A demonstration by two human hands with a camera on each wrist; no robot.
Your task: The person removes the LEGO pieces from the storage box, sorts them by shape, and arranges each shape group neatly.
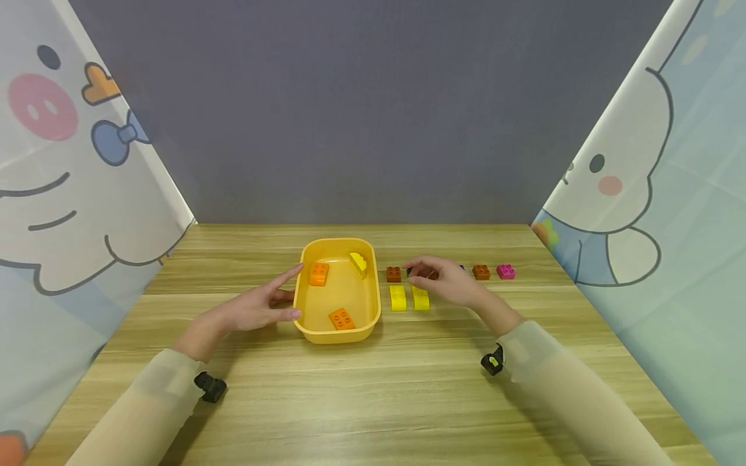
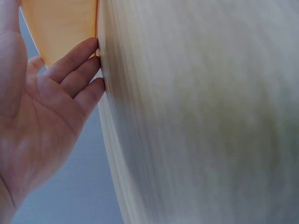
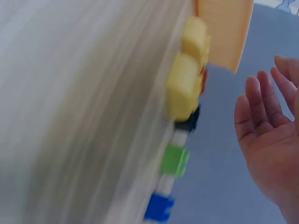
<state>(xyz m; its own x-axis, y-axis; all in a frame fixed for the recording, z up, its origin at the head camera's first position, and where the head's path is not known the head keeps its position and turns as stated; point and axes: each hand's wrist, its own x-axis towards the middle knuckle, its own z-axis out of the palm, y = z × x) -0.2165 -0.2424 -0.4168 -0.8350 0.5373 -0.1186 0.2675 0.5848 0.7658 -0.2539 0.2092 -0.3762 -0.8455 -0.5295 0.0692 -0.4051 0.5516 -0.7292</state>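
"One yellow tray [image 1: 337, 338] is seen where?"
"Against the left hand's [image 1: 254, 310] straight, spread fingers; its rim is touched."
"And the right hand [image 1: 447, 282]?"
"Its fingers are loosely bent, empty; below them, two yellow bricks [image 1: 398, 299] and one black brick [image 3: 188, 120] are seen."

Dark grey panel [image 1: 361, 116] behind wood-grain table [image 1: 373, 408], cartoon-print side curtains [image 1: 688, 194].

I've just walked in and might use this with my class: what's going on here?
A person's left hand touches a yellow tub containing two orange blocks and one yellow wedge. The right hand, seemingly empty, hovers over a row of coloured blocks. Two yellow blocks sit outside the tub, on the wooden table.
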